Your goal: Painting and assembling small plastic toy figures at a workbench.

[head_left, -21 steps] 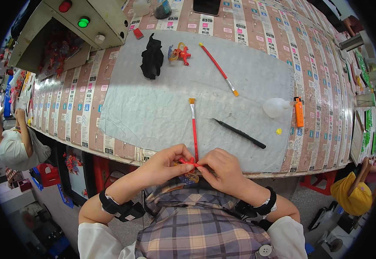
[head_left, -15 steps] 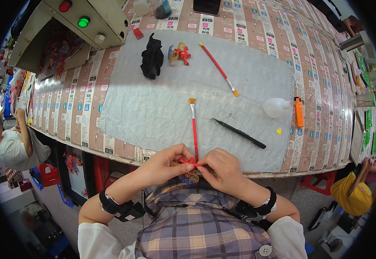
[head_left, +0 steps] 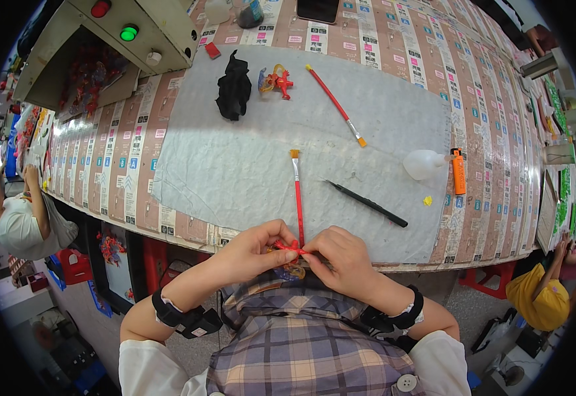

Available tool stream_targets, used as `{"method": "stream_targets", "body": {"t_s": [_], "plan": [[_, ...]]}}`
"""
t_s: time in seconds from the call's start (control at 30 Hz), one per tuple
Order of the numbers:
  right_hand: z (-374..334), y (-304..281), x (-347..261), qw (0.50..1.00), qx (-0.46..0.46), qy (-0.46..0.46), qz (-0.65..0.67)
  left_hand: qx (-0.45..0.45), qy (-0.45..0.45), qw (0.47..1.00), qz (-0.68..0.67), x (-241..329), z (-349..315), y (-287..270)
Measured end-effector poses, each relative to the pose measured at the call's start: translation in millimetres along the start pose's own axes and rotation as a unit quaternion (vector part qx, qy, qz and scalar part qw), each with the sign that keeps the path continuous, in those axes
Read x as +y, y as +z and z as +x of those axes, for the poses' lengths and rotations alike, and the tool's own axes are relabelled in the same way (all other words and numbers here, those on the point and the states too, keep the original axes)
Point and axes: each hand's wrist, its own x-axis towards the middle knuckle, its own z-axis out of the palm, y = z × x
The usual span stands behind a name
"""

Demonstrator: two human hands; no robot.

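Both of my hands meet at the near edge of the table, over my lap. Between them is a small red figurine (head_left: 292, 266) with translucent orange and purplish parts. My left hand (head_left: 261, 251) closes around its body, while my right hand (head_left: 339, 259) pinches a red end of it. Fingers cover much of the figurine. Just beyond my fingertips, a red-handled flat brush (head_left: 298, 198) lies on the grey cloth (head_left: 235, 178), bristles pointing away. To its right rests a black pen-like tool (head_left: 370, 205). Farther off lies a similar red and orange figurine (head_left: 279, 82).
A crumpled black cloth (head_left: 234, 89) and a second red brush (head_left: 336, 105) lie toward the back. At right are a translucent squeeze bottle (head_left: 423, 164) and an orange lighter (head_left: 458, 173). A metal box with lamps (head_left: 113, 43) stands back left, with figurines inside. Co-workers sit at both sides.
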Motion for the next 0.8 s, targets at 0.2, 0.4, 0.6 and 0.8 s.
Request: {"method": "stream_targets", "body": {"t_s": [0.2,0.4,0.6,0.8], "plan": [[-0.5,-0.1,0.7,1.0,-0.002,0.0,-0.001,-0.001,0.001,1.0,-0.001,0.4,0.4,0.1],[-0.4,-0.8,0.2,1.0,-0.006,0.002,-0.001,-0.001,0.002,1.0,-0.003,0.5,0.4,0.2],[-0.3,-0.9,0.3,1.0,-0.008,0.002,-0.002,0.001,0.002,1.0,-0.004,0.0,0.5,0.2],[-0.3,-0.8,0.4,1.0,-0.006,0.0,-0.005,0.002,-0.002,1.0,-0.009,0.8,0.4,0.5]]}}
